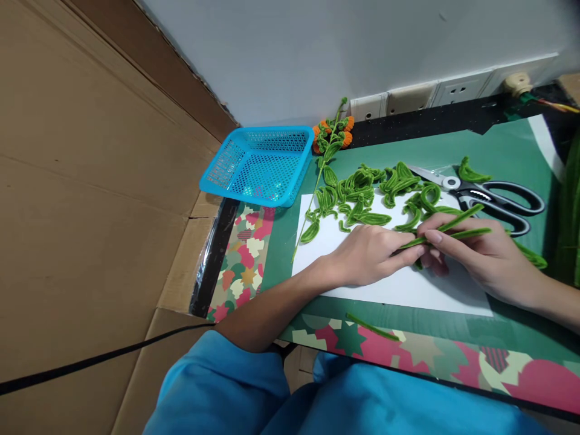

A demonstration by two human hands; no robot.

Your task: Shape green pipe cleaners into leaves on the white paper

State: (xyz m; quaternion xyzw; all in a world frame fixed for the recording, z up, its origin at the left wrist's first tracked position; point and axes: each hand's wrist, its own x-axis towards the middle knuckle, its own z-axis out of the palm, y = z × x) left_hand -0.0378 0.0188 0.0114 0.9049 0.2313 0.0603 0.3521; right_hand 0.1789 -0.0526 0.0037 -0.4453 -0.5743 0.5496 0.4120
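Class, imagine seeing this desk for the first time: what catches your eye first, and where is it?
Probably the bright blue basket at the back left, with orange pieces just to its right. Next come the fuzzy green pieces heaped around the far edge of the white paper. Over that paper, the left hand and right hand hold green strips.
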